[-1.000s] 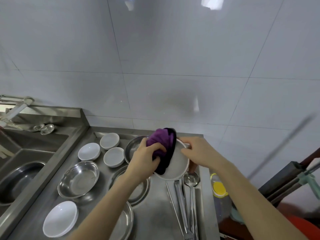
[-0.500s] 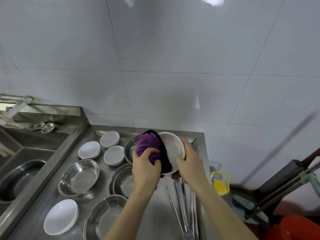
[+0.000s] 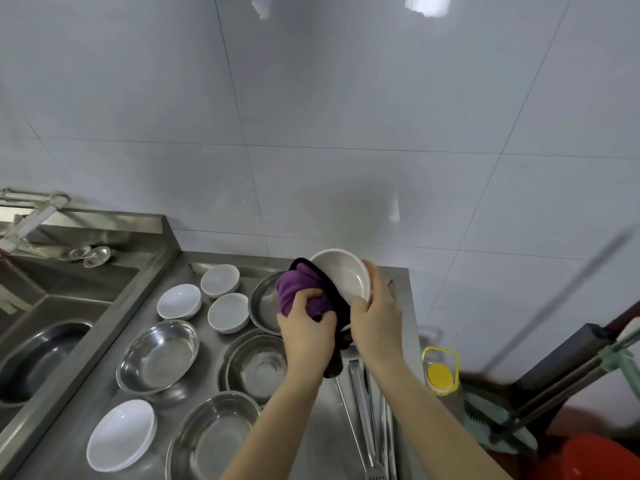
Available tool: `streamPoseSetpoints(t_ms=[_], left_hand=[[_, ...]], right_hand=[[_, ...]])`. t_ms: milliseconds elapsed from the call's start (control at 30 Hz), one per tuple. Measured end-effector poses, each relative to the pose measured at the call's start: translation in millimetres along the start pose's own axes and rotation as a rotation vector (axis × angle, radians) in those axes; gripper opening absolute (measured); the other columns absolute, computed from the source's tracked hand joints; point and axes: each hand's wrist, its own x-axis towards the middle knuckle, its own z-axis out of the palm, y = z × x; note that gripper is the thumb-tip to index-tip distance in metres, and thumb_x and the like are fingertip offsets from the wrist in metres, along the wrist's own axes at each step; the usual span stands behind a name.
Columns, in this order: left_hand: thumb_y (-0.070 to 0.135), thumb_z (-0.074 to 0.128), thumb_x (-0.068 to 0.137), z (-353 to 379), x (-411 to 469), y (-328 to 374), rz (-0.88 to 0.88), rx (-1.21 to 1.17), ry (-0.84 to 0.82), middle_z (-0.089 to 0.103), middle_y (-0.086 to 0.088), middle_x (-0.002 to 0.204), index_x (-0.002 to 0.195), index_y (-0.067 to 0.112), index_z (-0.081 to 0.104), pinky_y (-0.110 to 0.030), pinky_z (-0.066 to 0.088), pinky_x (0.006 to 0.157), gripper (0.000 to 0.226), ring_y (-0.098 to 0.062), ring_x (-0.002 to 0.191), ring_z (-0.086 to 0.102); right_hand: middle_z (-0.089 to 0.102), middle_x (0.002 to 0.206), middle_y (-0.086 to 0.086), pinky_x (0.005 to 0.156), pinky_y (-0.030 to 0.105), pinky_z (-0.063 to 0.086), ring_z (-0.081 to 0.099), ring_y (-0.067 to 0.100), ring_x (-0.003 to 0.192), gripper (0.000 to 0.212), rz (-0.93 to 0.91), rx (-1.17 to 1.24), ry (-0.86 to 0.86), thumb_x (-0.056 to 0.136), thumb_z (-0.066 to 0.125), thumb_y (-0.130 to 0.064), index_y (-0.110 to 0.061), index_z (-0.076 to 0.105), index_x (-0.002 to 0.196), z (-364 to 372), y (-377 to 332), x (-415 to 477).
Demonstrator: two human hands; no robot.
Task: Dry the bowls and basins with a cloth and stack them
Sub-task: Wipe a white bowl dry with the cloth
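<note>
My right hand (image 3: 375, 320) grips the rim of a white bowl (image 3: 346, 275), tilted on edge above the steel counter (image 3: 311, 427). My left hand (image 3: 306, 336) clutches a purple and black cloth (image 3: 298, 296) pressed against the bowl's left side. On the counter lie three small white bowls (image 3: 221, 280), (image 3: 179, 301), (image 3: 228, 311), a white dish (image 3: 121, 434) at the front left, and several steel basins (image 3: 157, 356), (image 3: 256, 363), (image 3: 213, 439), (image 3: 265, 303).
A sink (image 3: 41, 344) with a steel basin in it lies to the left, with a tap (image 3: 31, 216) behind it. Tongs and utensils (image 3: 367, 420) lie along the counter's right side. Beyond the right edge stand a yellow-lidded bottle (image 3: 440, 372), a red bucket (image 3: 585, 459) and broom handles.
The bowl has turned from facing me to tilting on edge, higher and nearer the wall. My left hand shifted the cloth from the bowl's inside to its left side.
</note>
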Motion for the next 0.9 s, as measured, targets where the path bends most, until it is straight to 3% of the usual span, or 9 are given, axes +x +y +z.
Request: streamPoseSetpoints(t_ms=[100, 200, 300, 367, 467, 500, 633, 733, 900], left_hand=[[0.007, 0.063, 0.077, -16, 9, 2, 0.162, 0.249, -0.083, 0.045, -0.001, 0.117, 0.107, 0.030, 0.063, -0.004, 0.035, 0.071, 0.038, -0.010, 0.085, 0.045], [0.003, 0.062, 0.075, -35, 21, 9, 0.349, 0.416, -0.242, 0.043, 0.003, 0.110, 0.094, 0.031, 0.069, -0.013, 0.035, 0.078, 0.035, -0.017, 0.091, 0.048], [0.004, 0.064, 0.072, -40, 26, 14, 0.397, 0.408, -0.370, 0.049, 0.003, 0.108, 0.086, 0.040, 0.068, -0.009, 0.034, 0.075, 0.038, -0.012, 0.089, 0.049], [0.003, 0.063, 0.072, -34, 26, 14, 0.379, 0.327, -0.232, 0.050, 0.002, 0.106, 0.085, 0.040, 0.067, -0.003, 0.033, 0.073, 0.040, -0.004, 0.083, 0.049], [0.004, 0.061, 0.074, -21, 25, 9, 0.212, 0.147, -0.001, 0.056, -0.004, 0.107, 0.090, 0.033, 0.068, -0.022, 0.045, 0.081, 0.034, -0.008, 0.085, 0.054], [0.005, 0.061, 0.074, -18, 24, 7, 0.131, 0.065, 0.043, 0.060, -0.006, 0.106, 0.089, 0.034, 0.067, -0.025, 0.048, 0.079, 0.033, -0.012, 0.087, 0.057], [0.009, 0.065, 0.077, -9, 11, 3, -0.010, -0.056, 0.062, 0.059, -0.005, 0.110, 0.093, 0.034, 0.064, -0.020, 0.047, 0.073, 0.030, -0.013, 0.091, 0.059], [0.008, 0.064, 0.077, -8, 4, 3, 0.069, 0.067, 0.040, 0.050, -0.005, 0.113, 0.100, 0.028, 0.065, -0.015, 0.038, 0.071, 0.031, -0.005, 0.087, 0.050], [0.004, 0.062, 0.075, -34, 25, 11, 0.336, 0.370, -0.161, 0.045, -0.001, 0.112, 0.099, 0.031, 0.070, -0.015, 0.035, 0.079, 0.037, -0.020, 0.095, 0.051]], right_hand=[[0.060, 0.099, -0.009, 0.064, 0.034, 0.058, 0.068, 0.028, 0.082, 0.059, 0.020, 0.006, -0.202, 0.085, 0.040, 0.000, -0.037, 0.051, 0.130, -17, 5, 13], [0.068, 0.094, 0.001, 0.069, 0.033, 0.055, 0.068, 0.027, 0.085, 0.054, -0.058, -0.193, -0.502, 0.077, 0.042, 0.003, -0.022, 0.063, 0.121, -44, -4, 36], [0.064, 0.068, 0.011, 0.041, 0.031, 0.049, 0.062, 0.029, 0.045, 0.052, 0.072, -0.230, -0.686, 0.079, 0.038, 0.006, -0.024, 0.064, 0.114, -57, -23, 51], [0.068, 0.081, 0.007, 0.045, 0.029, 0.050, 0.059, 0.025, 0.046, 0.048, 0.049, -0.227, -0.539, 0.086, 0.045, -0.007, -0.034, 0.060, 0.123, -52, -28, 51], [0.066, 0.095, -0.006, 0.085, 0.038, 0.054, 0.063, 0.018, 0.080, 0.050, -0.022, -0.163, -0.193, 0.090, 0.056, -0.028, -0.033, 0.049, 0.140, -31, -20, 28], [0.063, 0.091, -0.008, 0.087, 0.034, 0.052, 0.062, 0.017, 0.084, 0.056, -0.042, -0.133, -0.162, 0.090, 0.058, -0.029, -0.031, 0.044, 0.144, -23, -17, 17], [0.056, 0.074, -0.009, 0.056, 0.009, 0.043, 0.056, 0.004, 0.066, 0.072, -0.007, -0.042, -0.147, 0.094, 0.057, -0.020, -0.032, 0.019, 0.155, -5, -13, -18], [0.056, 0.074, -0.003, 0.045, 0.010, 0.045, 0.057, 0.008, 0.056, 0.068, 0.086, 0.061, -0.140, 0.094, 0.047, -0.005, -0.032, 0.025, 0.152, -7, -12, -17], [0.061, 0.078, 0.002, 0.040, 0.017, 0.045, 0.057, 0.007, 0.040, 0.064, 0.045, -0.085, -0.342, 0.087, 0.039, 0.003, -0.034, 0.045, 0.139, -38, -14, 6]])
